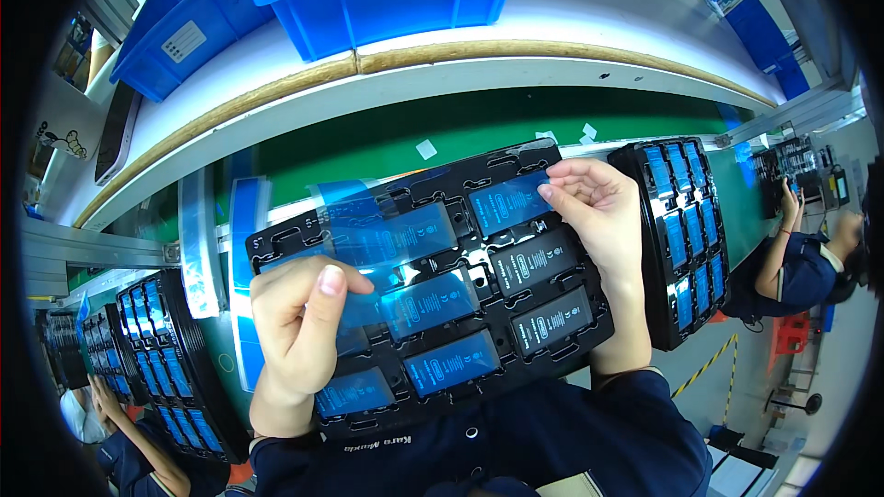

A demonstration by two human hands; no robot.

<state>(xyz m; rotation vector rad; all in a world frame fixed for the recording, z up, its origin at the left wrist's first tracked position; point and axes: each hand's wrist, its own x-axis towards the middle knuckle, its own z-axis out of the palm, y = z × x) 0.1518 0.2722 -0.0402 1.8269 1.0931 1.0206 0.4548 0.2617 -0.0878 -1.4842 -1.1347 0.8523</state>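
Black plastic tray (516, 373) sits mid-scene, in front of the person and between the forearms, slightly askew. We see rows of flat rectangular cells (451, 362) in its slots; several look blue on top, while two along the right side, the middle and near ones, look dark.

Left hand (299, 322) is over the tray's left part, fingers curled, thumb and index close together; we can't tell if they grip anything. Clear blue film (345, 202) shows at the tray's far left, just beyond that hand.

Right hand (600, 207) is at the far right corner, thumb and index bent close together at the edge of the corner cell (509, 203); we can't tell whether they're gripping it or just touching.

Around: tray stack (652, 308) on the right, another stack (214, 396) on the left, white scraps (425, 149) on the green surface (341, 140), blue bins (396, 14) on the far shelf (589, 14). We also note a co-worker (787, 267) at right.
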